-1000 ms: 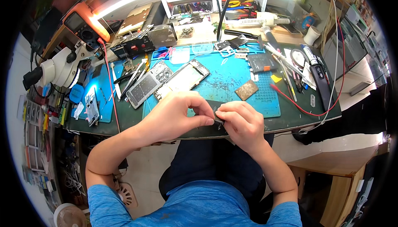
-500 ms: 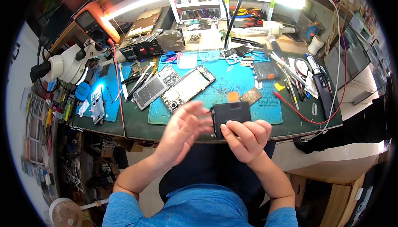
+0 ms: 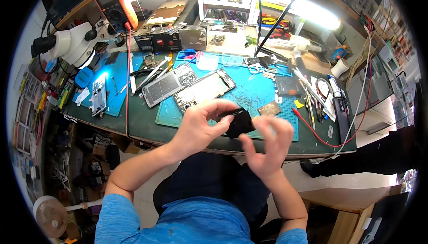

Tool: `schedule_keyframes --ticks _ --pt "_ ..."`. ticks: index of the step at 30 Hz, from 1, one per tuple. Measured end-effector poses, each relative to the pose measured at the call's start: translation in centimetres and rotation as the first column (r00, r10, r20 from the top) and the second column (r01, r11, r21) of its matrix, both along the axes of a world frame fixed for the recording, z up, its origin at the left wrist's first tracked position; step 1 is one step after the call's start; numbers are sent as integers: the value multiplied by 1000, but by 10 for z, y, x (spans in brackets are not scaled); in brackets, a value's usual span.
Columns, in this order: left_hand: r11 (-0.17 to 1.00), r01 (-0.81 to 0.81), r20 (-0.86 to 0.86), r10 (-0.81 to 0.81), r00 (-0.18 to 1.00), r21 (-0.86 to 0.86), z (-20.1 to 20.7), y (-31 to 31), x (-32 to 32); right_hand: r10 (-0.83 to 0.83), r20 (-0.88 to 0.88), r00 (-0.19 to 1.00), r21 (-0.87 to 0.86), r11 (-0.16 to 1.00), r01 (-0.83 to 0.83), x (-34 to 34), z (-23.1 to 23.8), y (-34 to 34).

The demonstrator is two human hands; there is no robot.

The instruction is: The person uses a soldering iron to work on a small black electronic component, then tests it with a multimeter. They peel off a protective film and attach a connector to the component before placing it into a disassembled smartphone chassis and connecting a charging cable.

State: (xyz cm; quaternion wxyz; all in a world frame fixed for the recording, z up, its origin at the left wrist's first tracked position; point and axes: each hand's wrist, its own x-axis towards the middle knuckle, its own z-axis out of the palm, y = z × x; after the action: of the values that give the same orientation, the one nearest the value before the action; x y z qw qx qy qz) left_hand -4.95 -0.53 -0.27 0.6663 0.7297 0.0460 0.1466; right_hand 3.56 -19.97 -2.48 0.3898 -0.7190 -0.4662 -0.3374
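Note:
My left hand (image 3: 199, 126) pinches a flat black phone battery (image 3: 240, 123) by its left side, thumb in front and fingers behind, above the bench's near edge. Close to the battery's right edge is my right hand (image 3: 267, 148), its thumb and fingers apart and slightly blurred; I see nothing in it. Just beyond, on the blue mat (image 3: 261, 92), lies an opened phone body (image 3: 205, 90) with its inside showing. A grey phone back (image 3: 168, 84) lies left of it. Another dark battery (image 3: 288, 85) rests on the mat's right part, beyond a small brownish metal plate (image 3: 269, 109).
A microscope (image 3: 73, 47) and an orange multimeter (image 3: 113, 5) stand at the left. Another phone part (image 3: 99, 96) lies under the microscope's light. Tweezers and pens (image 3: 310, 83) lie at the right, beside a red test lead (image 3: 312, 133). A fan (image 3: 51, 217) stands lower left.
The battery has passed from my right hand to my left and turned. My right hand has let go, its fingers spreading. The view has shifted slightly.

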Motion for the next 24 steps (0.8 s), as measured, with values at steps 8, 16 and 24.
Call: schedule_keyframes --ticks 8,16,24 --pt "962 128 48 -144 988 241 19 7 16 343 -670 658 144 930 -338 33 0 5" --pt "994 90 107 -95 990 56 2 3 17 283 -486 827 -10 944 -329 37 30 9" --pt "990 131 153 -122 981 -49 -10 7 22 276 -459 845 -106 927 -360 43 45 14"
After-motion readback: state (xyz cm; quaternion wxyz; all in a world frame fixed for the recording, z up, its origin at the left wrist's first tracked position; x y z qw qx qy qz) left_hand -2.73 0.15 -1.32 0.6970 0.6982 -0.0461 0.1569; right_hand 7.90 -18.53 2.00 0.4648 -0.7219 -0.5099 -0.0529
